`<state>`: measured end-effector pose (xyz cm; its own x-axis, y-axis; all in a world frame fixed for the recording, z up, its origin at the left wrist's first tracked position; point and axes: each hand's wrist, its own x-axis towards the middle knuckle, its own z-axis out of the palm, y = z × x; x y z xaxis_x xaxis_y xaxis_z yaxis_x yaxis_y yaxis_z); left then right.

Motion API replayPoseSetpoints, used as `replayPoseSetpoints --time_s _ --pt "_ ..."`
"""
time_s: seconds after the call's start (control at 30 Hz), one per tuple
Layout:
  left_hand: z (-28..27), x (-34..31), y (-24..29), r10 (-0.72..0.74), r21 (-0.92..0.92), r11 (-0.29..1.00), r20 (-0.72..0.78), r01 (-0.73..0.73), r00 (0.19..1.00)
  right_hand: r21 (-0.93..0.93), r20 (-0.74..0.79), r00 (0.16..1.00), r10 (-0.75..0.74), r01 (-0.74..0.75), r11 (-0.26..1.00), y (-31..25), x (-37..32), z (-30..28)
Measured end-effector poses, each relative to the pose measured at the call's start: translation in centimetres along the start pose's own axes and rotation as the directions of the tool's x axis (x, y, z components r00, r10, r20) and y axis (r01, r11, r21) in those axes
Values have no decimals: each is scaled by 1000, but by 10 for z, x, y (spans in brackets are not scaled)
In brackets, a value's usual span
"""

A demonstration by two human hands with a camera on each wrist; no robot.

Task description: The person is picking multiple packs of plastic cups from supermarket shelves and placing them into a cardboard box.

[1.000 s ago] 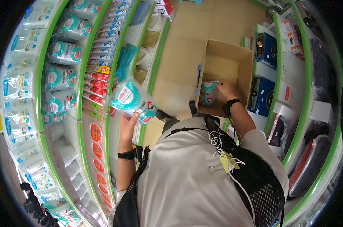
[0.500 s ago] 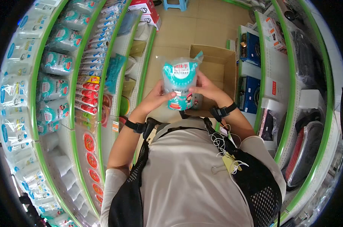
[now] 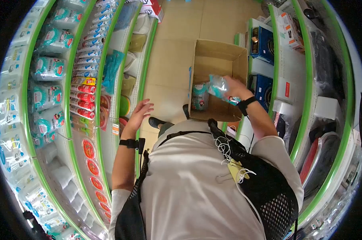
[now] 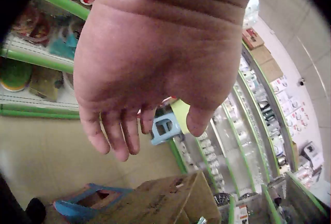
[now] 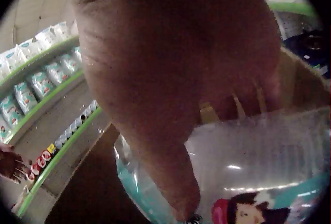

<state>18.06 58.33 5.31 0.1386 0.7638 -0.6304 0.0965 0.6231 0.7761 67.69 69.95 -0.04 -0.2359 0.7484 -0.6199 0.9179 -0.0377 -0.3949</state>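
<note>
1 pack [image 3: 217,86], teal: right hand [image 3: 233,89] grips it, fingers curled round it, over the box [image 3: 215,60], just above a 2nd pack [image 3: 199,97] inside. Left hand [image 3: 140,112]: has let go since 0.5 s ago, fingers spread, empty, near the shelf [image 3: 147,60].

Left hand [image 4: 155,74] open, blue stool [image 4: 164,128], cardboard box [image 4: 165,203] below

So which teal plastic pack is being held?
The teal plastic pack in the right hand, over the brown cardboard box; a second pack stands inside it, the rest on shelves.
</note>
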Motion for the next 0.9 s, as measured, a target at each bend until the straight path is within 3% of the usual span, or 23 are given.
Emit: replayPoseSetpoints --time_s 0.03,0.07,0.13,0.27,0.33,0.37,0.43,0.47,0.57,0.63,0.67,0.7,0.73,0.77,0.8,0.83,0.9 --pt "-6 -6 -12 -42 -66 997 -27 41 999 -119 35 994 -99 103 988 -2 5 8" --pt "-13 -12 -25 -88 -131 988 -51 81 995 -223 103 994 -35 57 973 -6 13 17" --pt "-27 -25 -52 -130 -192 975 -91 111 987 -217 268 963 -26 86 972 6 38 44" --pt "-42 -57 -79 -255 -334 928 -241 167 936 -254 351 935 -43 140 957 17 70 88" --pt "-49 -72 -92 -275 -346 922 -275 172 921 -307 510 855 92 81 948 13 85 100" --pt "-53 -78 -101 -293 -359 916 -295 179 909 -308 520 850 87 92 947 13 88 107" --pt "-59 -91 -118 -315 -383 906 -327 180 891 -374 420 905 -72 245 895 22 89 120" --pt "-60 -96 -124 -322 -389 903 -335 181 886 -373 429 900 -79 256 892 30 92 128" --pt "-69 -110 -147 -381 -358 900 -376 247 844 -269 381 920 -89 203 941 37 88 138" --pt "-79 -120 -175 -383 -254 918 -368 304 847 -322 285 955 -77 171 931 -3 47 102" --pt "-84 -122 -186 -394 -278 910 -355 307 848 -301 284 959 -19 107 948 -6 46 111" --pt "-85 -126 -191 -402 -307 903 -361 300 841 -279 287 958 18 66 958 6 52 123" --pt "-79 -134 -179 -379 -273 917 -366 292 850 -121 250 967 50 -20 992 62 87 178" --pt "-86 -137 -189 -367 -313 912 -334 265 868 -207 287 958 18 43 977 39 73 159" --pt "-89 -137 -184 -393 -299 907 -340 298 854 -76 242 966 -92 114 991 37 76 155" --pt "-93 -136 -183 -382 -298 911 -343 286 858 -288 213 974 -79 140 947 41 82 159" --pt "-95 -143 -156 -305 -292 937 -419 192 855 -40 142 989 -47 53 998 34 78 143"
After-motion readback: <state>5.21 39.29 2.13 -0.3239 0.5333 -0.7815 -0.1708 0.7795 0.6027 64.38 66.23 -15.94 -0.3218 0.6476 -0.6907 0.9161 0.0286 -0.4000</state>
